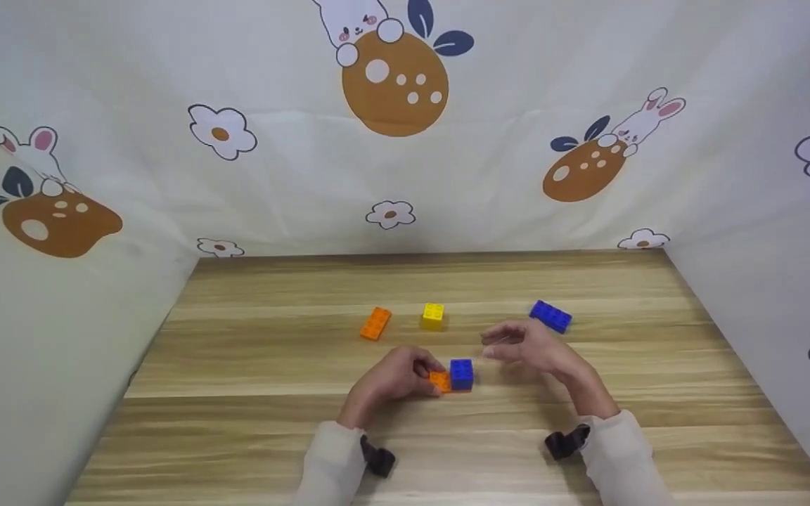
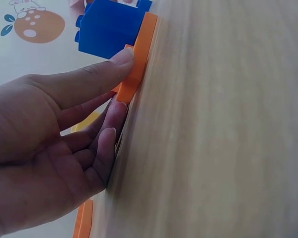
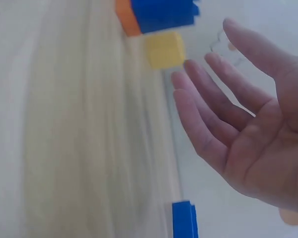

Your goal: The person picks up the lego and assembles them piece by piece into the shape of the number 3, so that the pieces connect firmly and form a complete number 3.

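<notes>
Near the desk's (image 1: 250, 422) front edge, the left hand (image 1: 392, 379) pinches an orange plate (image 1: 439, 381) carrying one blue brick (image 1: 461, 373), the right hand (image 1: 528, 346) hovers beside it with fingers spread, and one orange (image 1: 375, 323), one yellow (image 1: 433, 315) and one blue brick (image 1: 550, 315) lie mid-desk.

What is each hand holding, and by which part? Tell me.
The left hand pinches the flat orange brick by its near end, below the blue brick. The right hand holds nothing.
</notes>
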`<state>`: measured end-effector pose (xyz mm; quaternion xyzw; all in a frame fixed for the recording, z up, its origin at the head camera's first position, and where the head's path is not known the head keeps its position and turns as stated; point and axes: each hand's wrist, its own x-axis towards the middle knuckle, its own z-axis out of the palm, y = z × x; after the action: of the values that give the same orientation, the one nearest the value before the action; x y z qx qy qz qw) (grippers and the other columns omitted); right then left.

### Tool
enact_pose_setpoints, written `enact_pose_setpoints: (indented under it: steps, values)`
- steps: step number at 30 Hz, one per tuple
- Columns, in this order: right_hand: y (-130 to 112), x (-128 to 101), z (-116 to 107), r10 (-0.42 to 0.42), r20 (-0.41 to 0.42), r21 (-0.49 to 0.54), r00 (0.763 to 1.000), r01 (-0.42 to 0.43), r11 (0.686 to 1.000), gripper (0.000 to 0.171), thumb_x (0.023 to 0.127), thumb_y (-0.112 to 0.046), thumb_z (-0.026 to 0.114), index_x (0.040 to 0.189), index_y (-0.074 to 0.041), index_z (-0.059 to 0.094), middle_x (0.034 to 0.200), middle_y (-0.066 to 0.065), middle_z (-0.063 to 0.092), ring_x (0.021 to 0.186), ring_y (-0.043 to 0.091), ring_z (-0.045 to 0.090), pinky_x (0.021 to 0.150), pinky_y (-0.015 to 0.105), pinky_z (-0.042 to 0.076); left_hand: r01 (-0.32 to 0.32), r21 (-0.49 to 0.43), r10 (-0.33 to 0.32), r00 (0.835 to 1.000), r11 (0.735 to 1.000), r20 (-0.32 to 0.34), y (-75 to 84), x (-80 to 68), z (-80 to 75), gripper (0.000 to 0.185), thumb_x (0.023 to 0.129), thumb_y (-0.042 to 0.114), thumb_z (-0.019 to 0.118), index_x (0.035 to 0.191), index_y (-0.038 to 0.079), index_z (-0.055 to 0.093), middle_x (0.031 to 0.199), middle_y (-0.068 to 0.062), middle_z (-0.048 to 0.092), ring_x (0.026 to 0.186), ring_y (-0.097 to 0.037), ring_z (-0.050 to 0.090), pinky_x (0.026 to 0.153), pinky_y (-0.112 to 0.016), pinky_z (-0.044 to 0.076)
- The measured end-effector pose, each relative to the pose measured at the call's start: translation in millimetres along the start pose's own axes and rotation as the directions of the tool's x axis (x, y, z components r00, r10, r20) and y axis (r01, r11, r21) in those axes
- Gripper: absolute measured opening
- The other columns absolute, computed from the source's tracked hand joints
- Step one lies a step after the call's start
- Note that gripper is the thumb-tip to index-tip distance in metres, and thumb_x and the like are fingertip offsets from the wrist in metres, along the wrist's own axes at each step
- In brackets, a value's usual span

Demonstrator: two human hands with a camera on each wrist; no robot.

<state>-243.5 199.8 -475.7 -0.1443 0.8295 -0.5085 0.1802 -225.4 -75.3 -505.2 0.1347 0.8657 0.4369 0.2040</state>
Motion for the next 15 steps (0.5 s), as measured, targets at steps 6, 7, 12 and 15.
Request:
enact_pose_setpoints:
  steps: [6, 7, 12, 15]
  values:
    - [1, -3, -15, -0.033, -0.085, 0.101, 0.996, 0.041, 0.994, 0.054, 0.09, -0.023, 0.076, 0.13, 0.008, 0.059, 0.128, 0.028, 0.064, 0.104, 0.013, 0.07, 0.087, 0.029, 0.059, -0.031, -0.014, 0.031, 1.0, 0.999, -0.005, -1.2, -0.4, 0.1, 0.026, 0.079, 0.014, 0.085, 0.104, 0.013, 0.077, 0.093, 0.0, 0.068, 0.084, -0.013, 0.055, 0.079, -0.027, 0.049]
    - [2, -3, -17, -0.044, -0.103, 0.113, 0.994, 0.055, 0.992, 0.053, 0.09, -0.021, 0.076, 0.13, 0.009, 0.059, 0.128, 0.029, 0.063, 0.103, 0.011, 0.07, 0.086, 0.027, 0.058, -0.037, -0.015, 0.037, 0.999, 0.999, -0.007, -1.3, -0.5, 0.2, 0.027, 0.079, 0.013, 0.085, 0.104, 0.013, 0.077, 0.093, -0.001, 0.068, 0.084, -0.013, 0.055, 0.079, -0.026, 0.048]
    - [6, -4, -30, -0.081, -0.221, 0.153, 0.972, 0.117, 0.981, 0.053, 0.09, -0.015, 0.075, 0.132, 0.011, 0.056, 0.129, 0.03, 0.063, 0.1, 0.002, 0.069, 0.085, 0.022, 0.057, -0.03, -0.034, 0.03, 1.0, 0.999, -0.008, -0.6, -1.5, 0.2, 0.027, 0.079, 0.013, 0.085, 0.104, 0.013, 0.076, 0.093, 0.0, 0.067, 0.084, -0.013, 0.055, 0.078, -0.026, 0.048]
    - [10, -6, -38, -0.084, -0.302, 0.168, 0.95, 0.139, 0.976, 0.052, 0.089, -0.014, 0.076, 0.131, 0.009, 0.057, 0.128, 0.027, 0.064, 0.1, 0.003, 0.069, 0.086, 0.02, 0.056, -0.026, -0.039, 0.026, 1.0, 0.999, -0.005, -1.5, -1.5, 1.2, 0.026, 0.08, 0.014, 0.085, 0.105, 0.013, 0.076, 0.094, 0.0, 0.067, 0.086, -0.014, 0.056, 0.079, -0.028, 0.048]
